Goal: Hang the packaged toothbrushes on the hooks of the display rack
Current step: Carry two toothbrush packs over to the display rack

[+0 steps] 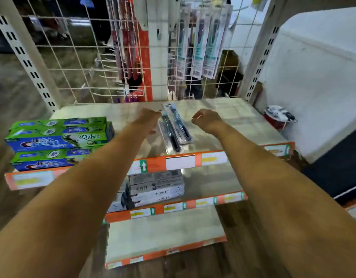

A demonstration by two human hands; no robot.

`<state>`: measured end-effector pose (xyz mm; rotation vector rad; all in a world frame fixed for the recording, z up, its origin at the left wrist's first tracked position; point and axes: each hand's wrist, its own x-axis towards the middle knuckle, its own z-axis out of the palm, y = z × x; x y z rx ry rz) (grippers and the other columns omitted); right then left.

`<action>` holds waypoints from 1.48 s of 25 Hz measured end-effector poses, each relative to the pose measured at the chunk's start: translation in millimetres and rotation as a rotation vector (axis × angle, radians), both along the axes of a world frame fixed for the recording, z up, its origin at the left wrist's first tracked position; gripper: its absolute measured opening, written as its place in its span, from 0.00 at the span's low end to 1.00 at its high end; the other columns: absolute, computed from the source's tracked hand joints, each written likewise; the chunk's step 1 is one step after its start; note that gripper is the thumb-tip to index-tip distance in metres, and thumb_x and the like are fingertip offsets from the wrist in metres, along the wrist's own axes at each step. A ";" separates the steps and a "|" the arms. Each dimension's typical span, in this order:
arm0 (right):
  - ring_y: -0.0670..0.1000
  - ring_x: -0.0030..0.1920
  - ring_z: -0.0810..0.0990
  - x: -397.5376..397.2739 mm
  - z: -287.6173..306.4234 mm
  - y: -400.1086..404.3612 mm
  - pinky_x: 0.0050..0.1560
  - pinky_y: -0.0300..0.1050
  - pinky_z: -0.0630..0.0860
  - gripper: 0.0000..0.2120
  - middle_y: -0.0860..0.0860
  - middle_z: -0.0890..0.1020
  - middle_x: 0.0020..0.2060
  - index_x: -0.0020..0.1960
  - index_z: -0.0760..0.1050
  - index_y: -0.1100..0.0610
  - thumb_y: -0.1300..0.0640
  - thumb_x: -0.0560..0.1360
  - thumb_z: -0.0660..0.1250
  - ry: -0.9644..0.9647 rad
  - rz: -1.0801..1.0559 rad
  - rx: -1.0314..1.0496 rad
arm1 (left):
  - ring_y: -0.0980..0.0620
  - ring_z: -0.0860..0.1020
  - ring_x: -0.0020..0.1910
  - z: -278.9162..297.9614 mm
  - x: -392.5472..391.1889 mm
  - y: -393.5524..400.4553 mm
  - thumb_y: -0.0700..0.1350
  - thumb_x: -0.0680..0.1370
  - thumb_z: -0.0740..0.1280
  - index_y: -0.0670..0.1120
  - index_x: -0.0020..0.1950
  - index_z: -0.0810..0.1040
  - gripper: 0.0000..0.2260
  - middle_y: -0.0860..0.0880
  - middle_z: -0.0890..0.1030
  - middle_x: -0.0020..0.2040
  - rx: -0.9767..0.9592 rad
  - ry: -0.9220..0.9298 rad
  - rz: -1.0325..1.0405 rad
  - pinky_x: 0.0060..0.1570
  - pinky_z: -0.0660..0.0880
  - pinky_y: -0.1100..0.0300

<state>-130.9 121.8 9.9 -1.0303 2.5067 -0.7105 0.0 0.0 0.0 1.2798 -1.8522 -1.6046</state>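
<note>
The left hand (148, 117) touches the top toothbrush pack (169, 131), the right hand (206, 119) hangs loosely curled holding nothing, so one-handed lifting could slide the second pack (178, 123) off the shelf (233, 117).

A pale top shelf (233, 117) with an orange front edge is seen. Two packaged toothbrushes (176, 127) lie side by side near its middle, running from the back toward the front edge. Green and blue toothpaste boxes (59, 137) are stacked at its left end. Grey boxes (156, 187) are stacked on the shelf below (213, 181).
</note>
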 end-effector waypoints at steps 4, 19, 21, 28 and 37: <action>0.55 0.46 0.74 -7.0 -11.2 -14.1 0.42 0.43 0.71 0.10 0.57 0.76 0.46 0.54 0.73 0.63 0.59 0.76 0.59 -0.100 -0.002 -0.016 | 0.49 0.72 0.35 -15.4 -2.5 2.7 0.43 0.79 0.61 0.43 0.49 0.70 0.04 0.47 0.69 0.38 0.221 0.074 0.163 0.34 0.73 0.55; 0.60 0.57 0.77 -13.0 -37.2 -62.2 0.53 0.47 0.70 0.08 0.58 0.76 0.47 0.47 0.73 0.60 0.57 0.71 0.61 -0.355 -0.011 -0.046 | 0.50 0.69 0.27 -25.4 -29.3 -3.6 0.41 0.78 0.62 0.42 0.35 0.69 0.12 0.46 0.69 0.30 0.217 -0.059 0.238 0.27 0.70 0.59; 0.58 0.50 0.77 -16.2 -35.8 -61.9 0.50 0.47 0.70 0.05 0.57 0.75 0.43 0.40 0.73 0.60 0.58 0.70 0.63 -0.411 -0.013 -0.062 | 0.49 0.69 0.27 -26.6 -29.1 -6.4 0.42 0.78 0.63 0.42 0.33 0.69 0.13 0.45 0.69 0.29 0.185 -0.120 0.217 0.30 0.71 0.58; 0.54 0.40 0.75 -15.5 -32.7 -58.3 0.37 0.43 0.72 0.09 0.57 0.77 0.39 0.51 0.75 0.64 0.59 0.75 0.61 -0.695 -0.057 -0.249 | 0.48 0.74 0.33 -35.4 -34.0 -10.1 0.40 0.79 0.62 0.38 0.42 0.72 0.08 0.44 0.74 0.35 0.184 -0.039 0.183 0.37 0.74 0.56; 0.61 0.49 0.81 -10.5 -34.0 -52.2 0.45 0.51 0.79 0.13 0.63 0.80 0.48 0.57 0.75 0.68 0.64 0.73 0.64 -0.722 -0.076 -0.332 | 0.42 0.81 0.49 -41.0 -42.8 -1.6 0.42 0.77 0.64 0.38 0.54 0.75 0.09 0.39 0.80 0.48 0.224 0.144 -0.012 0.51 0.78 0.51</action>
